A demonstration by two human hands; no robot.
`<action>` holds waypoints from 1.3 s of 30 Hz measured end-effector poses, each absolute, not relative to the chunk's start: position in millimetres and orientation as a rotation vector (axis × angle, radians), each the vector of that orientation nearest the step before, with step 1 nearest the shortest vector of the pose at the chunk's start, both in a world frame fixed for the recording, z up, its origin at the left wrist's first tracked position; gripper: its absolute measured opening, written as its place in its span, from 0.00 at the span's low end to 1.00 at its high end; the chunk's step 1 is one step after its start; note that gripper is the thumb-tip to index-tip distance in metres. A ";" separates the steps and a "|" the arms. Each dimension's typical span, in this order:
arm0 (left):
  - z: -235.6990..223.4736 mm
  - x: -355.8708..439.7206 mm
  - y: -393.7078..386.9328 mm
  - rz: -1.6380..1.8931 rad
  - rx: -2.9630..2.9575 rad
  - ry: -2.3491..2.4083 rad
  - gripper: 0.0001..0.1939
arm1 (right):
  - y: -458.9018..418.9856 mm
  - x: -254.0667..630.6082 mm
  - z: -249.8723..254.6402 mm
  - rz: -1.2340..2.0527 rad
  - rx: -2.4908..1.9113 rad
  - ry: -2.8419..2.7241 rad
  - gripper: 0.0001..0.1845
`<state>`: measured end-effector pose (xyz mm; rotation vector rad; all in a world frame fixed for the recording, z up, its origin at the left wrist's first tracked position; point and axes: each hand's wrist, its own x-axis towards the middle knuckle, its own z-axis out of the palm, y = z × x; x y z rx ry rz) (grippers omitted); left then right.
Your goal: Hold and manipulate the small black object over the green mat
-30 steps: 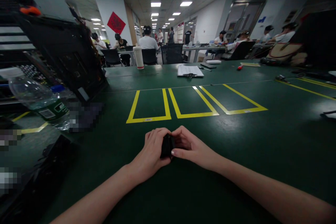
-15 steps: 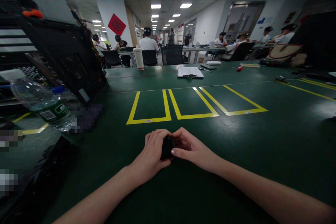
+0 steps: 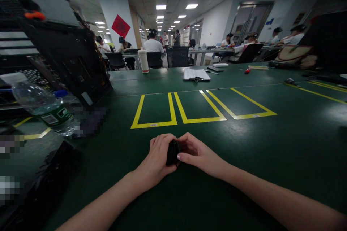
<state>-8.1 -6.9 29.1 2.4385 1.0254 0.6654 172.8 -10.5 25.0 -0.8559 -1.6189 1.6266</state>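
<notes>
Black block (image 3: 172,152): between my hands above the green table; looks stiff, light, perhaps slick. My left hand (image 3: 159,155) curls round its side, my right (image 3: 199,154) nearly closed at the other; I'd hold it by opposite sides.

The table (image 3: 282,144) spreads out in front. In the near middle, a block (image 3: 172,153) sits between the left hand (image 3: 158,153) and the right hand (image 3: 199,152), and both touch it. Just past the hands, three tape shapes (image 3: 154,125) are side by side on the table. Past those is a clipboard (image 3: 195,75). A cup (image 3: 143,61) stands to its left, near the far edge. On the left side is a bottle (image 3: 46,107), with computer parts (image 3: 73,57) behind it. A bag (image 3: 294,55) is at the far right. Chairs (image 3: 177,56) and people (image 3: 153,45) are behind the table.
</notes>
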 end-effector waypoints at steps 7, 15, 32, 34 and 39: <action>31.1 -10.8 -7.9 0.635 2.446 1.007 0.30 | -11.7 172.2 25.4 1.627 -0.799 -1.606 0.13; 31.5 -8.9 -8.0 0.643 2.434 1.013 0.28 | -9.4 169.7 27.6 1.620 -0.879 -1.587 0.15; 34.6 -9.6 -8.4 0.666 2.446 0.982 0.28 | -10.5 168.7 23.9 1.584 -0.877 -1.570 0.13; 35.6 -9.7 -8.6 0.651 2.446 0.982 0.27 | -11.7 168.6 24.8 1.551 -0.929 -1.605 0.14; 38.0 -13.0 -9.9 0.633 2.430 1.001 0.28 | -16.7 167.6 29.6 1.572 -0.866 -1.652 0.18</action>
